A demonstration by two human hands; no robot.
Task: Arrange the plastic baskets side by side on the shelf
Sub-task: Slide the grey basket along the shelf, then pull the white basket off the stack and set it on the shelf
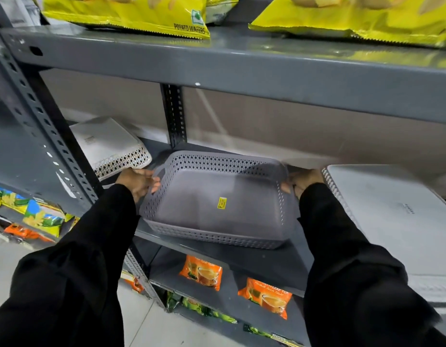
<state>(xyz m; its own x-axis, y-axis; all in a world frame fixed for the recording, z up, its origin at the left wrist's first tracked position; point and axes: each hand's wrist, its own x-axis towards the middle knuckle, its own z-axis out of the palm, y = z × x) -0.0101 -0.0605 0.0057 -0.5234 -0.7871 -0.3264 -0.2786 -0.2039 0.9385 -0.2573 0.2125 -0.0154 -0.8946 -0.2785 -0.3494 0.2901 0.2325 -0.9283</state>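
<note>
A grey perforated plastic basket (pixel 212 199) with a yellow sticker inside sits upright in the middle of the grey metal shelf (pixel 272 261). My left hand (pixel 138 182) grips its left rim and my right hand (pixel 303 182) grips its right rim. A white basket (pixel 109 144) lies upside down at the back left of the same shelf. Another white basket (pixel 392 216), also upside down, lies on the right, close to my right hand. Black sleeves cover both my arms.
The shelf board above (pixel 242 68) hangs low over the baskets and carries yellow wafer bags (pixel 131 16). A perforated upright (pixel 174 113) stands behind the grey basket. Orange tea packets (pixel 202 271) lie on the shelf below. More packets (pixel 39 214) sit on the neighbouring rack at left.
</note>
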